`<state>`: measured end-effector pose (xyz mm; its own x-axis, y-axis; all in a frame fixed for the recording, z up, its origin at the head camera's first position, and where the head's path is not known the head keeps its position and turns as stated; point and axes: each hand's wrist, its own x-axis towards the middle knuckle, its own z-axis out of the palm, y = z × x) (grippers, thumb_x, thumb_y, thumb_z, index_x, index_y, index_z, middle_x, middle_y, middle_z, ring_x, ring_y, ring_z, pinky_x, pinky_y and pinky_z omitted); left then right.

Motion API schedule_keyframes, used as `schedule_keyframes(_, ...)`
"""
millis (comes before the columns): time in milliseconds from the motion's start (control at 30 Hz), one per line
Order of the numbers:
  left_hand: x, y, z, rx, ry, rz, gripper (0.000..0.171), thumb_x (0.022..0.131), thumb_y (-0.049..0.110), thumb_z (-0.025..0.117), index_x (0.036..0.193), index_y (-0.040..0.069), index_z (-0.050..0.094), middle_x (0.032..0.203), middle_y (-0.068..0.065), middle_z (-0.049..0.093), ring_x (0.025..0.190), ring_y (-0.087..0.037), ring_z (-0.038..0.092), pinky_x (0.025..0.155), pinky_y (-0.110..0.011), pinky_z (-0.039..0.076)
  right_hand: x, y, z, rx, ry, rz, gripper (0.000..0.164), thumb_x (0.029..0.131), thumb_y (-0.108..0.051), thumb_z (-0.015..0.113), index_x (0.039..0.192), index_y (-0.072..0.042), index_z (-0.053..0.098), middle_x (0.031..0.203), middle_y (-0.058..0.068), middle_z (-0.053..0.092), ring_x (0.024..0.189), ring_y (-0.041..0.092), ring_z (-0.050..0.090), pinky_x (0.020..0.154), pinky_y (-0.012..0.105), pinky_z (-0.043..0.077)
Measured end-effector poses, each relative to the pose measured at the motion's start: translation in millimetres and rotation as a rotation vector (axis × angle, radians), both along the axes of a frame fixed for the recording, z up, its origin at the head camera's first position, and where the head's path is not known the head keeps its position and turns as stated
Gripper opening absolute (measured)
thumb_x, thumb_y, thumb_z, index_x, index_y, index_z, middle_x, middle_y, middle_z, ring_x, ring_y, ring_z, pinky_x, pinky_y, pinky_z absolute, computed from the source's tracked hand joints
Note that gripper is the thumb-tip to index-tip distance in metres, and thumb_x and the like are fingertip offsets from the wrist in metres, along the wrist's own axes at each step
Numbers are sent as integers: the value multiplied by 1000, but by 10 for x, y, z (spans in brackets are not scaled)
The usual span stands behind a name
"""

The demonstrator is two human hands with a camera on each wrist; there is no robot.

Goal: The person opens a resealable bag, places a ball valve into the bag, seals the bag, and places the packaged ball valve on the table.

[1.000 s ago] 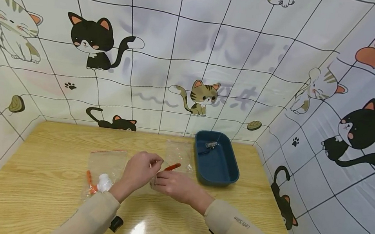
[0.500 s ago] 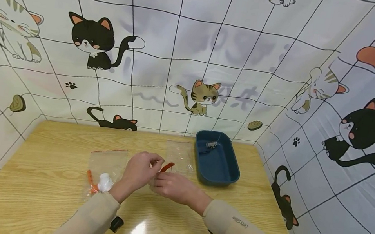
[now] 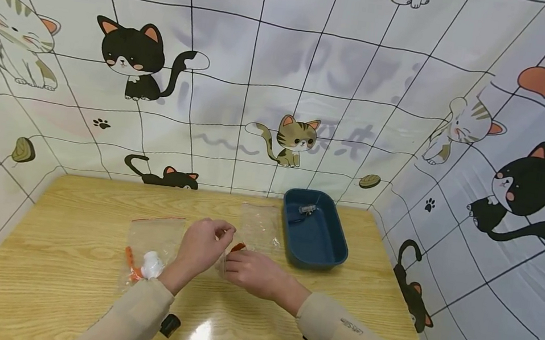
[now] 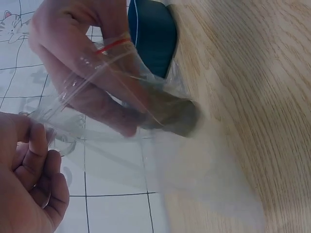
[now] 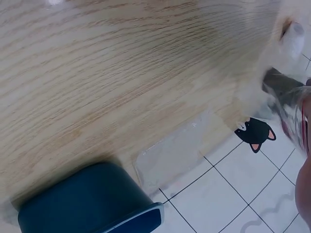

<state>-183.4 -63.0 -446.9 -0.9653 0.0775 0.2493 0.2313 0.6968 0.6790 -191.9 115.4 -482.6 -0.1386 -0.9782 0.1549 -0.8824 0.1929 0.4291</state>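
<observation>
My left hand [image 3: 204, 244] pinches the upper edge of a clear zip bag [image 4: 73, 97] between thumb and fingers. The fingers of my right hand [image 3: 259, 273] reach into the bag's mouth. They grip a dark grey-green cylinder [image 4: 177, 115], which lies behind the clear plastic in the left wrist view. Its exact kind cannot be made out. A short red piece [image 3: 238, 247] shows above the right hand in the head view. In the left wrist view a red strip [image 4: 113, 45] runs along the bag's mouth.
Left of the hands lies another clear bag [image 3: 155, 232] with an orange piece [image 3: 131, 263] and a white bottle-like item [image 3: 152, 265]. A flat clear bag [image 3: 261, 226] lies beside a blue bin [image 3: 316, 250] holding small items. A black object [image 3: 170, 326] sits near the left sleeve.
The red piece above my right hand has sunk down and left, and less of it shows now. Both hands stay nearly in place.
</observation>
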Motion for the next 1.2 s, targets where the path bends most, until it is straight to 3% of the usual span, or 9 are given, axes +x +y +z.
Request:
schedule_keyframes(133,-27,8,18,23,-21,34,18,92,23,62,96,15,77,77,0,73,42,-9,42,42,-24,34,16,43,38,-118,-79,11,21,91,-8,66,105,-20,75,108,-8,72,108,8,63,98,21,48)
schedule_keyframes(533,-73,-47,73,68,-27,66,21,93,24,61,99,14,77,78,-2,73,39,-9,44,39,-25,35,52,62,196,-362,-237,-2,15,91,-20,66,102,-17,76,100,-7,74,98,8,67,92,23,52)
schedule_keyframes(767,-88,-74,63,82,-36,65,21,94,25,60,101,14,77,78,-3,74,38,-8,44,37,-25,33,131,12,244,-430,-289,-153,15,89,-34,70,96,-23,76,91,-12,73,89,4,67,90,26,52)
schedule_keyframes(933,-99,-90,48,85,-6,68,20,94,25,61,99,15,77,77,-4,73,38,-9,42,37,-25,32,223,-73,220,-430,-271,-298,23,86,-46,70,95,-26,76,86,-15,73,84,4,66,88,28,50)
schedule_keyframes(1200,-92,-133,47,129,-35,60,20,95,25,60,102,15,76,76,-2,72,34,-8,40,35,-25,31,312,-162,157,-474,-235,-409,10,88,-37,70,91,-29,75,81,-15,72,81,6,64,86,30,46)
